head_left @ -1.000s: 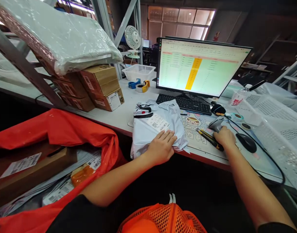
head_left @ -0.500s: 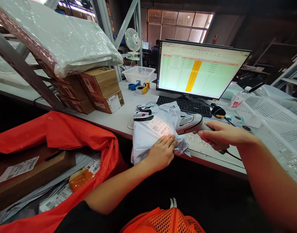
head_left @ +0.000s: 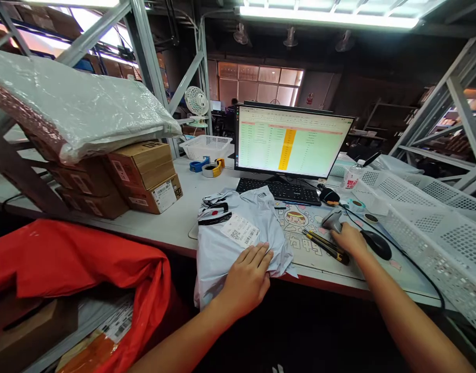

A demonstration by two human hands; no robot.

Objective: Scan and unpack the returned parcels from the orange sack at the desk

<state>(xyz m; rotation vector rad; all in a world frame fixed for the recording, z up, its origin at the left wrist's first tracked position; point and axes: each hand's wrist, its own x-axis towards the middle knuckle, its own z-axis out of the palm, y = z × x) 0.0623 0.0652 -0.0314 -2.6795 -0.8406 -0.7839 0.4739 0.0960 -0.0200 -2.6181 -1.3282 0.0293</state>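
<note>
A white plastic mailer bag [head_left: 212,246] lies at the front edge of the desk, overhanging it, with a printed shipping label [head_left: 241,230] facing up. My left hand [head_left: 248,274] rests on the bag's lower right part, fingers stretched out flat just below the label. My right hand [head_left: 350,239] is wrapped round a grey barcode scanner [head_left: 332,220], low over the desk mat; its handle is hidden by my fingers. Close beside that hand lie a yellow-and-black utility knife [head_left: 326,247] and a black computer mouse [head_left: 378,244].
Behind the bag stand a keyboard [head_left: 279,190] and a monitor [head_left: 292,140] showing a spreadsheet. Stacked cardboard boxes [head_left: 144,176] are at left, tape dispensers [head_left: 207,167] beyond. White perforated baskets [head_left: 428,223] line the right. A red sack [head_left: 94,259] holding parcels is at lower left.
My right hand has carried the barcode scanner away from the label, rightward and down to the desk mat. My left hand stays on the mailer bag. The camera view has tilted up.
</note>
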